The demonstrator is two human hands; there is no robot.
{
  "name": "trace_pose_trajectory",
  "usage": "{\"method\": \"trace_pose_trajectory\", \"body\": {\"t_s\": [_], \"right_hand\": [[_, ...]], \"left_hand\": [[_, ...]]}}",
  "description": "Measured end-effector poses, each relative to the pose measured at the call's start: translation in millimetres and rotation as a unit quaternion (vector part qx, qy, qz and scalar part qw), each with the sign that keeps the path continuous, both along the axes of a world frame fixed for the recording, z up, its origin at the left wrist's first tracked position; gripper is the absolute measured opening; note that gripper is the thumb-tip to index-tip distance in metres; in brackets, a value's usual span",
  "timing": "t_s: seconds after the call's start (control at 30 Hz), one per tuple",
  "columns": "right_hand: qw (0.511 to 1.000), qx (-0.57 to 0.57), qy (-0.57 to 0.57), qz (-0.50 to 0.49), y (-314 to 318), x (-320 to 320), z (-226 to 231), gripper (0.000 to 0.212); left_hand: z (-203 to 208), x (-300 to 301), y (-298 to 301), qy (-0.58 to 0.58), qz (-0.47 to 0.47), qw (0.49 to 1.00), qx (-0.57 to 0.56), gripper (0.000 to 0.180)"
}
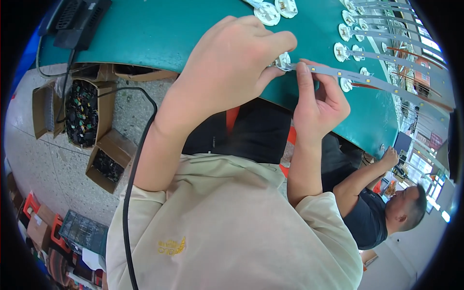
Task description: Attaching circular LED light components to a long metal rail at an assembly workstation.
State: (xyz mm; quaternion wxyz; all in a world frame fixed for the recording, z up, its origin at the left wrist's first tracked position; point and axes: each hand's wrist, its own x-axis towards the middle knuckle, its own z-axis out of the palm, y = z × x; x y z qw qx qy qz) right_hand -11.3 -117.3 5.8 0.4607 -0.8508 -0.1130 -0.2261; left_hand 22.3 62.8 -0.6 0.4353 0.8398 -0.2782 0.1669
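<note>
Over the green table, my left hand (232,60) is closed, its thumb and forefinger pinching a small whitish round part (283,60) with thin wires. Beside it, my right hand (320,99) grips a long, pale LED strip (367,79) near its end, between thumb and fingers. That end meets the wires at the round part; the exact joint is too small to make out. From there the strip runs off to the right, with small yellow chips along it. More white round parts (267,13) lie on the table beyond my left hand.
Several LED strips (401,36) with white round ends lie along the right of the green table (154,34). A black power adapter (79,21) is at the far left. Cardboard boxes (104,113) of small dark parts stand on the floor. A black cable (129,203) passes my left arm. Another person (374,208) sits at right.
</note>
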Motion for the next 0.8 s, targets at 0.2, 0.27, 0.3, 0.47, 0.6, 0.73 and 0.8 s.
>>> {"method": "trace_pose_trajectory", "body": {"t_s": [0.2,0.27,0.3,0.47,0.6,0.73,0.8], "right_hand": [[1.000,-0.012,0.000,-0.020,0,-2,2,0.003],[0.998,-0.031,0.028,-0.045,1,-5,3,0.003],[0.998,-0.028,0.013,-0.063,2,-6,2,0.005],[0.995,0.036,-0.020,-0.086,4,-3,-5,0.008],[0.994,0.036,-0.055,-0.087,9,-2,-8,0.008],[0.993,0.030,-0.088,-0.078,10,2,-13,0.006],[0.993,0.032,-0.086,-0.081,10,0,-14,0.006]], "left_hand": [[16,4,2,0.048,0.006,0.999,0.012,0.021],[18,0,-1,0.079,0.011,0.997,0.006,0.011],[17,-4,-4,0.069,0.032,0.997,0.010,0.013],[17,-6,-6,0.087,0.060,0.994,-0.020,0.017],[14,-6,-6,0.084,0.040,0.996,-0.017,0.016],[14,-6,-7,0.084,0.040,0.996,-0.002,0.016],[13,-7,-6,0.080,0.039,0.996,-0.011,0.015]]}}
